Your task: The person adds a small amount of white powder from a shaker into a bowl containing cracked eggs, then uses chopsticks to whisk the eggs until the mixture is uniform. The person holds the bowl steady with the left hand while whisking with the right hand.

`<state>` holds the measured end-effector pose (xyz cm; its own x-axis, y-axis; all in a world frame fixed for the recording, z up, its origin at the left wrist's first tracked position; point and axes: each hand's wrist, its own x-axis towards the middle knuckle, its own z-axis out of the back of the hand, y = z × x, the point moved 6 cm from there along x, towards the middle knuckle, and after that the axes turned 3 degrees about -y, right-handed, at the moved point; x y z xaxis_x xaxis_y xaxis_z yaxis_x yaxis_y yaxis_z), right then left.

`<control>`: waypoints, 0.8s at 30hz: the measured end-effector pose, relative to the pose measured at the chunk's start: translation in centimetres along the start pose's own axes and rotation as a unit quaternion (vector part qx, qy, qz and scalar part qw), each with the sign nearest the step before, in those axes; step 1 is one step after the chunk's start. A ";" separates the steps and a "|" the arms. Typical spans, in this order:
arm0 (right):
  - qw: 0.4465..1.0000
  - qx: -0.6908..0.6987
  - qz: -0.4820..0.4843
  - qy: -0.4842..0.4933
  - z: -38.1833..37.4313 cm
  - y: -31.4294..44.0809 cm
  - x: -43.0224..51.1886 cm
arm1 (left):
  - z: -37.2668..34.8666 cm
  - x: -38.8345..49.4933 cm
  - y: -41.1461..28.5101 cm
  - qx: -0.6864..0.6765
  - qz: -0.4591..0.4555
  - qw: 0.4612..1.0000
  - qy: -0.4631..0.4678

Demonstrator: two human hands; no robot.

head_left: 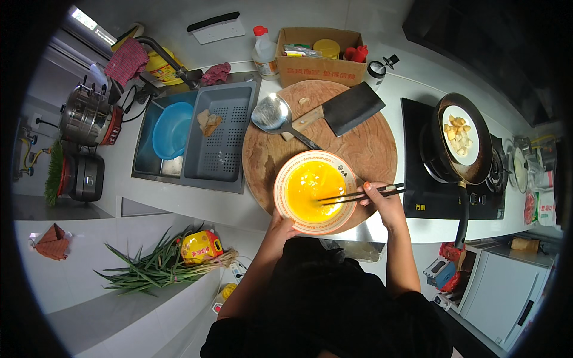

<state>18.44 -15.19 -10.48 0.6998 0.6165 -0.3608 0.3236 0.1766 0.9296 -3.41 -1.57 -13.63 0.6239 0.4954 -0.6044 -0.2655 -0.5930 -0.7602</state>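
My left hand [282,228] grips the near-left rim of a white bowl [281,197] with an orange edge and printed lettering. Beaten egg [309,190], bright yellow with a few bubbles, fills much of it. In my right hand [382,203] is a pair of dark chopsticks [349,196], their tips dipped in the egg and slightly blurred. The bowl is above the near part of a round wooden chopping board [371,147]; whether it rests there or is held up I cannot tell. Behind it on the board lie a metal ladle [272,112] and a cleaver [351,107].
On the right, a frying pan [479,165] on the gas hob [416,197] holds a white plate [473,134] of chopped pieces. Left are a sink with a grey drain basket [219,174] and blue basin [172,129]. A cardboard box [322,71] and bottle [265,51] stand behind the board.
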 end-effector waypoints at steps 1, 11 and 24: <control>0.999 -0.021 -0.016 0.028 -0.2 -0.2 0.0 | 0.1 0.1 0.1 0.001 -0.001 1.000 0.004; 0.998 0.012 0.056 -0.035 -0.1 1.0 0.1 | -0.1 0.1 0.0 0.001 -0.010 1.000 0.009; 0.997 0.056 0.029 -0.052 0.2 0.1 0.3 | 0.0 0.2 0.1 -0.002 -0.010 1.000 0.005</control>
<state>18.84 -15.12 -10.54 0.7799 0.5395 -0.3174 0.3457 0.0516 0.9369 -3.30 -1.51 -13.80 0.6366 0.5012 -0.5862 -0.2493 -0.5856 -0.7713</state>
